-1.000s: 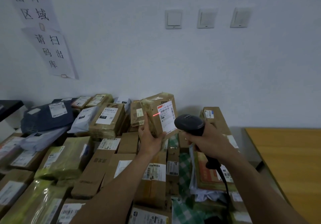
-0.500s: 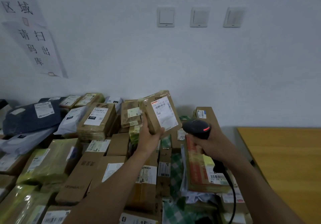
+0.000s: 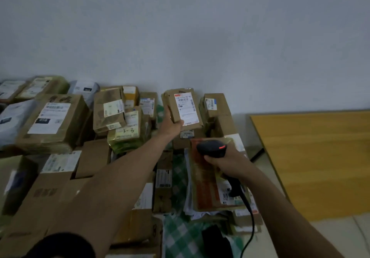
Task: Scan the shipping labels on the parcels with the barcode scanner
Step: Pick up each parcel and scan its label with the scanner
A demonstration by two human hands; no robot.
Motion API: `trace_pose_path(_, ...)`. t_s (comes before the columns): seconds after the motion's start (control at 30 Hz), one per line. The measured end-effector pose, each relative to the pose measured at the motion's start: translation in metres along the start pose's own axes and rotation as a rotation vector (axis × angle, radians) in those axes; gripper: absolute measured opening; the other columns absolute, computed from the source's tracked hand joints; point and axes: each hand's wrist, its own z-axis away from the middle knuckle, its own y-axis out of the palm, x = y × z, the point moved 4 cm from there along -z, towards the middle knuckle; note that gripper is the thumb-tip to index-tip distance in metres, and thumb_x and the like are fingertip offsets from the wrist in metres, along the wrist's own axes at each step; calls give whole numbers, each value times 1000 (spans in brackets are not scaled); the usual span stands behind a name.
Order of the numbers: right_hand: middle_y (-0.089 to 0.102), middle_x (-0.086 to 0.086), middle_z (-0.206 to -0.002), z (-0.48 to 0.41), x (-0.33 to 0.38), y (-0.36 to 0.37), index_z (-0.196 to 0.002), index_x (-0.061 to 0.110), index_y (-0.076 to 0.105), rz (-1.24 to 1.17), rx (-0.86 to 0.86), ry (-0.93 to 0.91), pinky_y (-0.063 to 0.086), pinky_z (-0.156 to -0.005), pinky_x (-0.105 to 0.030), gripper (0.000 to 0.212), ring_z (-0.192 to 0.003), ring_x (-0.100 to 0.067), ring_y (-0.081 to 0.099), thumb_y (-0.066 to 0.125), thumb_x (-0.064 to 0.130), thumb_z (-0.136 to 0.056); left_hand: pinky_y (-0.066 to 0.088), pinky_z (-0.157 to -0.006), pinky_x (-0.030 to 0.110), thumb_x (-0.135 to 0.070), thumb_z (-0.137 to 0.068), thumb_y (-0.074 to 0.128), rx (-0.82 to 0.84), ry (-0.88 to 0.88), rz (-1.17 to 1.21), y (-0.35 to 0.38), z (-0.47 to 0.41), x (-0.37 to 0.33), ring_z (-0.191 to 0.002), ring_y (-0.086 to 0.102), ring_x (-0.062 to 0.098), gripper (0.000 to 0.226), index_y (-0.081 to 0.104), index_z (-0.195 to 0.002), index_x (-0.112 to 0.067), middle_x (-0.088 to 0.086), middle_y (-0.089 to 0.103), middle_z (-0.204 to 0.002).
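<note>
My left hand (image 3: 171, 122) grips a small brown cardboard parcel (image 3: 183, 106) by its lower left edge, arm stretched toward the back of the pile near the wall. Its white shipping label (image 3: 186, 108) faces up. My right hand (image 3: 227, 160) holds a black barcode scanner (image 3: 212, 148) by the handle, lower and to the right of the parcel; a red light glows on its head and a black cable (image 3: 249, 217) trails down. The scanner hovers over a flat orange-red parcel (image 3: 204, 179).
Many labelled cardboard boxes and plastic mailers (image 3: 54, 119) cover the surface to the left and front, on a green checked cloth (image 3: 180, 235). A box (image 3: 215, 105) stands right of the held parcel. A wooden table (image 3: 316, 157) is at right. The grey wall is behind.
My left hand has carried the parcel away from me and lowered it toward the back of the pile. The scanner has dropped lower, and no red beam falls on the label now.
</note>
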Motion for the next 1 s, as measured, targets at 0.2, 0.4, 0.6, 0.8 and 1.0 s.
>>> trace_pose_path(0.2, 72, 10, -108, -15, -10, -1, -123, 39, 66, -58, 22, 39, 53, -82, -34, 34, -102, -13, 67, 78, 43, -91, 48, -111, 49, -5, -93, 67, 144, -179, 42, 30, -46, 48, -131, 59, 27, 63, 46, -150, -23, 4, 64, -139)
trace_pose_path(0.4, 71, 13, -118, -17, -11, 0, -132, 41, 65, -48, 44, 30, 53, -89, -33, 39, -110, -9, 65, 74, 42, -94, 55, -99, 42, -4, -94, 67, 229, -276, 168, 54, -61, 80, -114, 66, 22, 59, 50, -148, -20, 3, 68, -132)
trace_pose_path(0.6, 71, 16, -120, -17, -15, -1, -134, 41, 64, -49, 49, 8, 50, -80, -24, 39, -110, -4, 64, 74, 37, -96, 61, -92, 44, 1, -89, 68, 134, -248, 290, 59, -60, 98, -110, 71, 21, 62, 59, -141, -31, -1, 73, -124)
trace_pose_path(0.8, 72, 18, -120, -18, -18, 5, -132, 46, 63, -27, 26, -7, 53, -104, -46, 56, -115, -9, 66, 73, 62, -79, 56, -101, 46, -11, -94, 62, -29, -299, 176, 48, -36, 114, -119, 63, 20, 49, 58, -141, -24, -6, 63, -135)
trace_pose_path(1.0, 71, 14, -115, -17, -16, 7, -132, 41, 63, 11, 35, -8, 56, -98, -49, 39, -108, -11, 65, 73, 42, -94, 44, -83, 29, -4, -100, 52, -193, -212, 48, 36, 57, 115, -101, 55, 17, 20, 62, -114, -15, -4, 61, -106)
